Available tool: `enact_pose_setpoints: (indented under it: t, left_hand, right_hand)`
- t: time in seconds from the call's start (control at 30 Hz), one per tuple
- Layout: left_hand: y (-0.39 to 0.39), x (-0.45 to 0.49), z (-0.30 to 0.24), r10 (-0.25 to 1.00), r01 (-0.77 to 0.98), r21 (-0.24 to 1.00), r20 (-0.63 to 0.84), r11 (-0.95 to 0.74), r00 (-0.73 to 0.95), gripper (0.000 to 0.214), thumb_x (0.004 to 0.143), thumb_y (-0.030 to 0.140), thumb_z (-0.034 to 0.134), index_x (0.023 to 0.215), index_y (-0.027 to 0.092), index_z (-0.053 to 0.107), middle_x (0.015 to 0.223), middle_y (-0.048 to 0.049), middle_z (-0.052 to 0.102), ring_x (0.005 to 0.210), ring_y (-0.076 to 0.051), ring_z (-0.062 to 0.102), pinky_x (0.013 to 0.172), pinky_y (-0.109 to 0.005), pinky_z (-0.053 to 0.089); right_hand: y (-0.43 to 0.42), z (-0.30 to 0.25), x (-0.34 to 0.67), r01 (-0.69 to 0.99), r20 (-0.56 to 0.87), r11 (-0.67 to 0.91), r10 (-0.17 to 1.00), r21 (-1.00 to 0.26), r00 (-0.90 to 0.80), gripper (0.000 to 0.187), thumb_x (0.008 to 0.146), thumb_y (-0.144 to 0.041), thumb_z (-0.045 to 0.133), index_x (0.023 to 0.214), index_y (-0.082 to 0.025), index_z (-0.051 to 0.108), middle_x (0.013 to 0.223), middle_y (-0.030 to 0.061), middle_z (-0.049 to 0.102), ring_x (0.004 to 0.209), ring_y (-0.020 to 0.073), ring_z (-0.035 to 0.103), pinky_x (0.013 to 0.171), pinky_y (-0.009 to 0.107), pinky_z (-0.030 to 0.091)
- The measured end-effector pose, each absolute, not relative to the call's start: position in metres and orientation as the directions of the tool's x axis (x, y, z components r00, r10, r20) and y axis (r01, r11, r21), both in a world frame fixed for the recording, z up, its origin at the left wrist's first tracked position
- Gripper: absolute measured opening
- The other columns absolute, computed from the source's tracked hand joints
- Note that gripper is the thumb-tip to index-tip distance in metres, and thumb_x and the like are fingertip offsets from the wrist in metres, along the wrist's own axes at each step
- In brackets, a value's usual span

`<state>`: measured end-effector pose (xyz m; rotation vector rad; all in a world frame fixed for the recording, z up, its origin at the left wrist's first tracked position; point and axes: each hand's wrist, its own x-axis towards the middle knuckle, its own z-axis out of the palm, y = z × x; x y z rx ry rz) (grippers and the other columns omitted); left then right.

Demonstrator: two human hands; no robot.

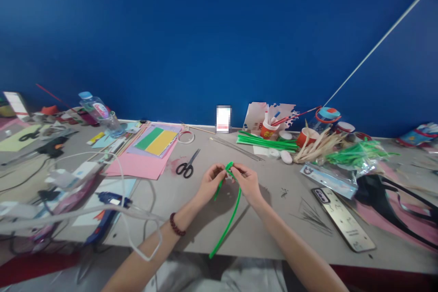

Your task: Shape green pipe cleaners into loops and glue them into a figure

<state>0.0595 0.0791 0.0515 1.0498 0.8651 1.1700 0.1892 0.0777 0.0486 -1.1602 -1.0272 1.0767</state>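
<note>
Both my hands meet over the middle of the grey table [273, 219]. My left hand [211, 180] and my right hand [247, 180] each pinch the bent top of a long green pipe cleaner [230, 221]. Its upper end loops between my fingers, and one long tail trails down toward the table's near edge. A short tail hangs beside my left hand. A dark bead bracelet [177, 226] circles my left wrist.
Black scissors [186, 166] lie left of my hands beside pink paper [143, 164]. A blue glue gun [107, 212] and white cables sit at the left. A bundle of green pipe cleaners [267, 142], cups and wooden sticks [316, 146] stand behind. A phone [344, 223] lies to the right.
</note>
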Motion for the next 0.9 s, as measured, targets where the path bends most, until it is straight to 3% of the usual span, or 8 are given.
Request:
enact_pose_setpoints:
  t: [0.3,0.6,0.9]
  left_hand:
    - [0.080,0.059,0.042,0.977,-0.028,0.987,0.159,-0.156,0.145,0.014,0.073,0.030,0.065,0.080,0.018,0.069,0.077,-0.0050,0.066,0.074,-0.017,0.057,0.073,-0.026,0.043]
    - [0.078,0.058,0.049,0.957,0.047,0.965,0.250,-0.260,0.147,0.005,0.070,0.023,0.068,0.074,0.022,0.071,0.074,-0.0042,0.064,0.071,-0.017,0.052,0.071,-0.025,0.039]
    - [0.079,0.064,0.046,0.986,-0.127,0.981,0.153,-0.143,0.068,0.009,0.068,0.026,0.070,0.070,0.017,0.068,0.070,-0.0030,0.063,0.069,-0.015,0.054,0.067,-0.024,0.039]
  right_hand:
    - [0.080,0.037,0.189,-0.128,0.097,0.116,0.985,-0.985,0.144,0.024,0.067,-0.032,0.065,0.084,-0.016,0.061,0.065,-0.0005,0.061,0.043,0.0089,0.052,0.037,0.021,0.046]
    - [0.080,0.035,0.191,-0.110,0.094,0.108,0.988,-0.988,0.120,0.013,0.067,-0.021,0.056,0.079,-0.017,0.056,0.067,-0.0028,0.056,0.048,0.0085,0.053,0.038,0.018,0.046]
    - [0.074,0.045,0.186,-0.122,0.084,0.105,0.983,-0.987,0.164,0.011,0.067,-0.025,0.060,0.073,-0.016,0.058,0.063,-0.0001,0.060,0.052,0.0128,0.059,0.045,0.023,0.052]
